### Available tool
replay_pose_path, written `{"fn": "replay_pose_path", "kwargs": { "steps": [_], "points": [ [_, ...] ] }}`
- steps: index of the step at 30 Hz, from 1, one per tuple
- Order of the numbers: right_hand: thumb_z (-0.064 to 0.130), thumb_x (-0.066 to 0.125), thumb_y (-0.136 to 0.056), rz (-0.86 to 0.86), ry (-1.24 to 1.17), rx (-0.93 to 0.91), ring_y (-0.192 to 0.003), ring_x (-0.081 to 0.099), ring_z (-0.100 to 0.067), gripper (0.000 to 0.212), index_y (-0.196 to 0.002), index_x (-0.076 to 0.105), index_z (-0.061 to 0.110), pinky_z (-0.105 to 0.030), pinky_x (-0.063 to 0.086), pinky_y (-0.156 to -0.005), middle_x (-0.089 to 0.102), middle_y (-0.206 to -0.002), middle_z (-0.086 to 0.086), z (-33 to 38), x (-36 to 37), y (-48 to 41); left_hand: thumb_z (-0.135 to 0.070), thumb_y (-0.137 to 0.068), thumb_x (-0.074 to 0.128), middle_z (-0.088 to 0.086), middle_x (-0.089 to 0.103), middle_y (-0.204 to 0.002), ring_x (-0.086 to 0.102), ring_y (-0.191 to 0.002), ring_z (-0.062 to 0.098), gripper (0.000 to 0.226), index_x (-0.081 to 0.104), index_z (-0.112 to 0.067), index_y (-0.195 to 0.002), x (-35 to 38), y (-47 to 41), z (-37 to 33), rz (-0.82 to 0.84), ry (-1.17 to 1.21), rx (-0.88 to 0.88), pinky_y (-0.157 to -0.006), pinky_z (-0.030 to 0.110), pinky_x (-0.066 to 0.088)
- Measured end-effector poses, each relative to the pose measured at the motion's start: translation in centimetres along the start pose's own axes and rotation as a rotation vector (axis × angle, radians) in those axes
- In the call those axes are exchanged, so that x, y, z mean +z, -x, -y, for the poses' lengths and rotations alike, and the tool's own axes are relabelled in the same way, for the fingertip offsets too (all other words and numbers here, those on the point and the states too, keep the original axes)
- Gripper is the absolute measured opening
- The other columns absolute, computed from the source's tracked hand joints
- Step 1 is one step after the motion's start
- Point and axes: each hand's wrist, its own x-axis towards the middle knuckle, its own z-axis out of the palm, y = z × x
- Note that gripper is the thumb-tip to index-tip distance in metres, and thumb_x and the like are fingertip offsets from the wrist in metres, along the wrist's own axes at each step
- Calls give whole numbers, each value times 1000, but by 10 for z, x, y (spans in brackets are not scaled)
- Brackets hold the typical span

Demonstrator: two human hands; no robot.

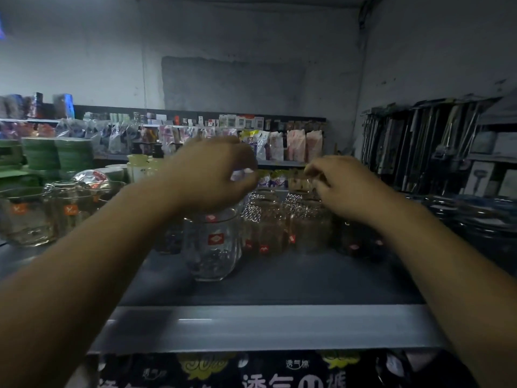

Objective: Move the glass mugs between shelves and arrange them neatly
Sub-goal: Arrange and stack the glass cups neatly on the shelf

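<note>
Presently the left hand sat curled over the rim of a mug standing on the shelf; the right hand pinched a textured mug's rim; grip firmness unclear; glass appeared fragile, slippery; hold by the body.

One head-worn camera looks forward and slightly down, close over the shelf, toward the back wall.

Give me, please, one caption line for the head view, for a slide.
Both hands, left hand and right hand, reach over glass mugs on a grey shelf.
</note>
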Motion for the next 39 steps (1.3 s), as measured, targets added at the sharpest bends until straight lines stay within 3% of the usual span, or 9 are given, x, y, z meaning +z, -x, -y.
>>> {"fn": "replay_pose_path", "kwargs": {
  "steps": [3, 6, 9, 16, 22, 25, 29, 34, 39],
  "points": [
    [6, 54, -96, 146, 128, -1, -101, 61, -21, 40, -133, 61, 17, -36, 54, -84, 64, -128, -7, -13, 5, -20, -42, -100, 54, 3, 56, -145, 55, -128, 20, 46, 55, -21, -141, 16, -43, -4, 303, -2, 35, -111, 42, 43],
    [14, 49, -97, 274, 228, -3, -94, 62, -24, 28, -122, 62, 15, -41, 56, -85, 65, -115, -9, -18, 11, -35, -47, -101, 52, 5, 49, -152, 49, -137, 23, 56, 44, -21, -150, 39, -60, -5, 569, -16, -39, -114, 43, 39],
    [22, 48, -101, 368, 279, -34, -94, 61, -25, 23, -119, 61, 14, -37, 52, -80, 64, -110, -9, -22, 17, -44, -50, -103, 44, 4, 44, -157, 43, -142, 24, 56, 41, -23, -153, 51, -63, -4, 666, 56, -124, -118, 46, 34],
    [19, 45, -101, 419, 271, -28, -89, 62, -28, 20, -100, 63, 10, -42, 55, -87, 65, -102, -12, -30, 39, -57, -40, -108, 37, 7, 48, -151, 46, -137, 22, 49, 48, -14, -148, 65, -61, -2, 657, 133, -124, -111, 34, 34],
    [19, 49, -101, 426, 261, -23, -96, 63, -28, 24, -115, 67, 10, -38, 55, -86, 66, -110, -11, -27, 36, -57, -27, -111, 31, 15, 52, -138, 43, -126, 21, 44, 52, -1, -140, 75, -66, 0, 641, 107, -94, -101, 24, 28],
    [19, 50, -101, 420, 264, -36, -98, 63, -27, 24, -117, 66, 10, -40, 55, -89, 66, -111, -10, -26, 33, -55, -28, -111, 31, 8, 52, -122, 38, -107, 11, 42, 59, -5, -130, 79, -65, 4, 608, 132, -66, -101, 28, 31],
    [19, 52, -101, 409, 272, -48, -102, 64, -26, 27, -123, 66, 11, -41, 55, -93, 66, -116, -9, -26, 33, -52, -31, -110, 31, 6, 52, -118, 38, -106, 11, 41, 61, -7, -125, 83, -66, 8, 593, 56, 23, -108, 42, 38],
    [18, 50, -100, 372, 262, -43, -100, 64, -26, 27, -122, 67, 14, -43, 55, -92, 67, -115, -9, -26, 36, -51, -29, -111, 31, 11, 55, -128, 36, -106, 9, 43, 59, -4, -132, 84, -67, 6, 589, 15, 31, -104, 28, 33],
    [20, 49, -101, 238, 233, -43, -91, 64, -28, 23, -108, 70, 13, -45, 56, -84, 68, -105, -11, -21, 33, -40, -42, -106, 40, 9, 61, -127, 58, -113, 19, 45, 64, -11, -128, 68, -66, 8, 541, 8, 23, -101, 41, 48]
  ]
}}
